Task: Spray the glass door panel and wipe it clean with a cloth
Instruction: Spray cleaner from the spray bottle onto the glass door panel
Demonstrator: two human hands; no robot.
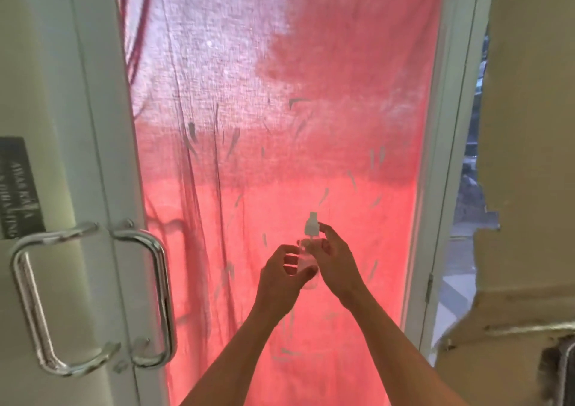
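Note:
A tall glass door panel fills the middle of the view, with a red cloth curtain glowing behind it and pale streaks and smudges on the glass. In front of its lower part I hold a small clear spray bottle with a white nozzle, upright. My left hand curls around the bottle's body from the left. My right hand holds it from the right, one finger raised beside the nozzle. No wiping cloth is in view.
The white door frame runs down the left, carrying two chrome pull handles. A dark sign is stuck on the left panel. A beige wall with chipped paint stands at right, beside a narrow gap showing outdoors.

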